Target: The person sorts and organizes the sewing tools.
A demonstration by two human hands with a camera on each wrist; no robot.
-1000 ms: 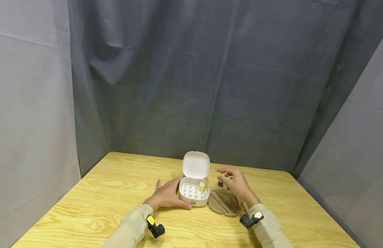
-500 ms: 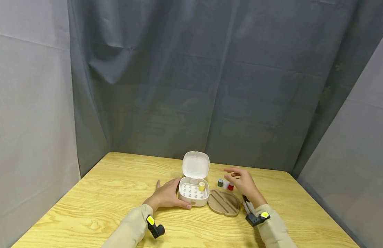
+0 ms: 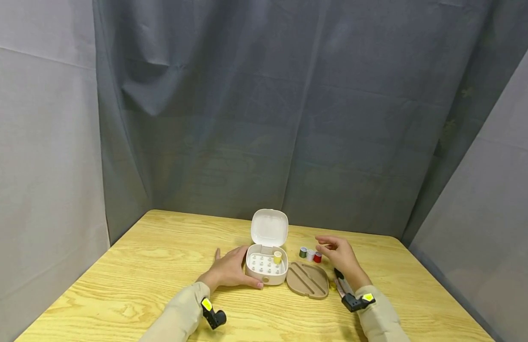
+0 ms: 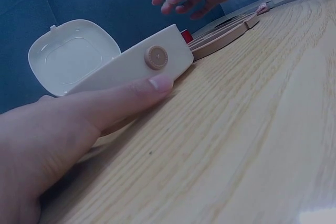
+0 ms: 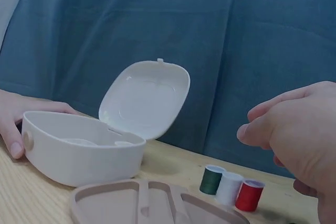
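A small white box (image 3: 267,271) stands open on the wooden table (image 3: 139,266), its lid (image 3: 270,228) upright behind it. One yellow spool (image 3: 278,257) stands on a peg inside. My left hand (image 3: 228,271) rests flat against the box's left side, thumb (image 4: 118,98) lying along the front wall (image 4: 131,66). Green (image 3: 303,252), white (image 3: 310,254) and red (image 3: 317,257) spools stand in a row right of the box. My right hand (image 3: 338,254) hovers just right of them, fingers loosely curled and holding nothing, as the right wrist view (image 5: 294,129) also shows.
A brown oval insert (image 3: 308,280) with grooves lies flat in front of the spools, beside the box. A small dark and pink item (image 3: 338,281) and a yellow bit (image 3: 332,286) lie by my right wrist. Grey curtains close in the table on all sides.
My right hand has drawn back to the right, uncovering the three spools. The left hand and the box have stayed put.
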